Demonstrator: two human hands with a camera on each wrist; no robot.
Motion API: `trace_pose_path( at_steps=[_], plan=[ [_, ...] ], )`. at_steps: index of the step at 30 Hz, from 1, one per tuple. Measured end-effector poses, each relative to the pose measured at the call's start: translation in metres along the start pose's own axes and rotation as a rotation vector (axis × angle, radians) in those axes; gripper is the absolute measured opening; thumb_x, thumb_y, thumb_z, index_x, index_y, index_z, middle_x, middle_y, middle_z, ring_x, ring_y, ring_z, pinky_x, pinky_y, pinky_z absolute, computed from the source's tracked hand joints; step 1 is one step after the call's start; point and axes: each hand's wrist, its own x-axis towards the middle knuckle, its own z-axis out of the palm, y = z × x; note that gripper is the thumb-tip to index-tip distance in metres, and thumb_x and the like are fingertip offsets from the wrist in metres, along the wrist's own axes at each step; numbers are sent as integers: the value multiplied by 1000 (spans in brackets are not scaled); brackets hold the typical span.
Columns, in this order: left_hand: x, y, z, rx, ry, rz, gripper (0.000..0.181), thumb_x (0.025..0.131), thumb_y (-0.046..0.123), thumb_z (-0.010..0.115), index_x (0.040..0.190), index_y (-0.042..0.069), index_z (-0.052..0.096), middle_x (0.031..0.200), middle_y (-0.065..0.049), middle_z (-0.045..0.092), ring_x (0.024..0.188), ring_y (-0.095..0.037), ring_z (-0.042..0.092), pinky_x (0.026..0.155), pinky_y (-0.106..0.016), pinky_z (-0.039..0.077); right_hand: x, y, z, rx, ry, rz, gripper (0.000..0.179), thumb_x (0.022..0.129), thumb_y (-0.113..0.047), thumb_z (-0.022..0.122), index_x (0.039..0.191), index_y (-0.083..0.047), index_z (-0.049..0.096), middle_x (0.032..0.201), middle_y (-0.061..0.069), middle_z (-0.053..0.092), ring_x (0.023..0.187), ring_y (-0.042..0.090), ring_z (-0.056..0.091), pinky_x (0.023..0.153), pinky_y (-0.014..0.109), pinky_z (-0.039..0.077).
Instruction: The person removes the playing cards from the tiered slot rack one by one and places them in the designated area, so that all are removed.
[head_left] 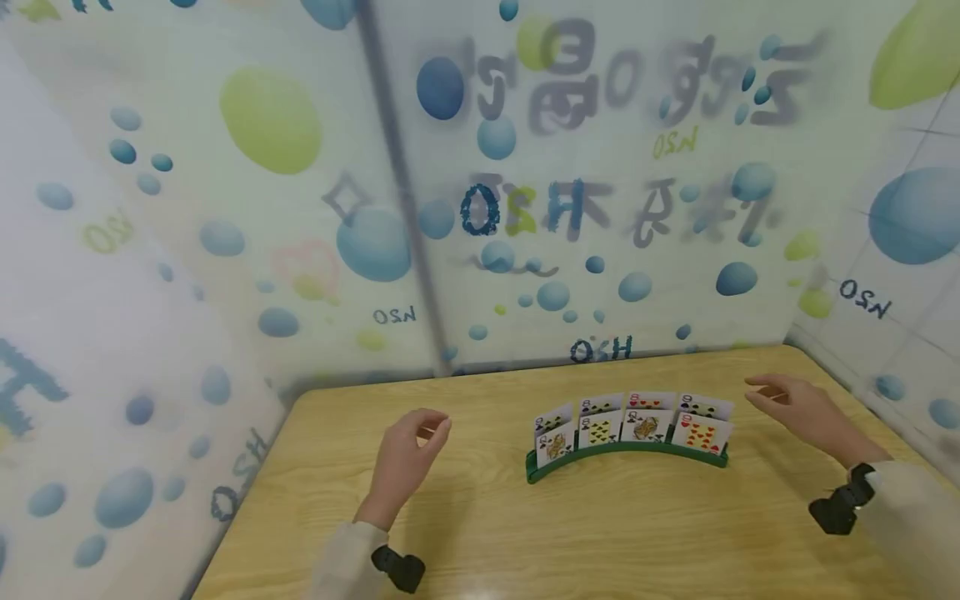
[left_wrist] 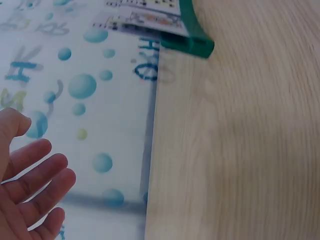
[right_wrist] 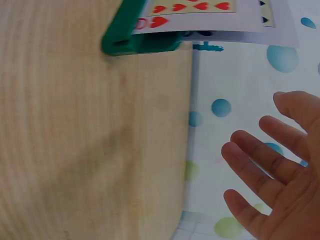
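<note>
A curved green card holder (head_left: 626, 447) stands on the wooden table, with playing cards (head_left: 600, 430) upright in two rows. Hearts show on the front card at its right end, a ten-like red card (head_left: 702, 433). To the left of the holder hovers my left hand (head_left: 408, 454), fingers loosely bent and nothing in them. My right hand (head_left: 798, 412) is just off the holder's right end, also holding nothing. In the left wrist view the fingers (left_wrist: 45, 175) are spread and relaxed; the right wrist view shows the same of the right fingers (right_wrist: 260, 165).
The light wooden table (head_left: 480, 533) reaches back to a whitish wall covering (head_left: 525, 300) printed with blue and green bubbles and mirrored lettering. Similar panels rise at the left and right. Each wrist carries a black camera band (head_left: 399, 569).
</note>
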Motion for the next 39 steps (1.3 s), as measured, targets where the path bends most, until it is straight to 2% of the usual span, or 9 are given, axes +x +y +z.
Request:
trace_pose_path(
  at_steps=[8, 13, 19, 24, 28, 34, 39],
  plan=[
    [-5, 12, 37, -109, -75, -8, 18, 91, 25, 59, 104, 14, 65, 94, 2, 63, 80, -13, 57, 66, -29, 48, -20, 11, 29, 79, -57, 10, 44, 94, -25, 53, 120, 10, 50, 105, 27, 56, 89, 40, 56, 68, 49, 47],
    [-7, 20, 56, -156, -111, -12, 18, 91, 25, 58, 103, 14, 65, 95, 2, 62, 81, -14, 57, 67, -28, 48, -23, 12, 43, 121, -125, 24, 42, 91, -20, 58, 116, 13, 51, 101, 24, 58, 87, 35, 58, 68, 43, 49],
    [-6, 30, 74, -195, -132, -15, 19, 91, 26, 58, 102, 13, 66, 95, 3, 62, 82, -13, 57, 68, -27, 48, -23, 11, 55, 140, -132, -1, 39, 86, -16, 64, 111, 13, 55, 100, 21, 60, 87, 30, 58, 69, 35, 49],
    [-6, 40, 86, -234, -126, 0, 18, 90, 23, 60, 99, 10, 66, 94, 1, 62, 80, -14, 58, 68, -27, 48, -22, 12, 63, 168, -128, 12, 41, 82, -13, 68, 110, 14, 54, 98, 20, 61, 86, 30, 60, 69, 37, 49],
    [-4, 45, 93, -253, -119, 0, 13, 88, 18, 62, 97, 10, 67, 92, 1, 62, 79, -14, 58, 67, -27, 49, -18, 14, 66, 172, -118, 59, 41, 80, -11, 69, 109, 14, 54, 96, 19, 61, 85, 30, 60, 71, 41, 49],
    [-2, 48, 102, -265, -104, -6, 9, 84, 10, 64, 93, 8, 66, 91, -2, 63, 78, -16, 59, 66, -25, 48, -13, 19, 69, 163, -117, 76, 40, 77, -11, 72, 105, 13, 56, 91, 13, 61, 80, 25, 58, 67, 37, 47],
    [-2, 48, 107, -256, -95, -10, 8, 83, 8, 66, 91, 9, 66, 86, 1, 63, 75, -12, 58, 64, -23, 47, -10, 22, 70, 174, -125, 80, 42, 76, -13, 73, 105, 13, 56, 89, 11, 60, 80, 23, 57, 66, 35, 46]
  ],
)
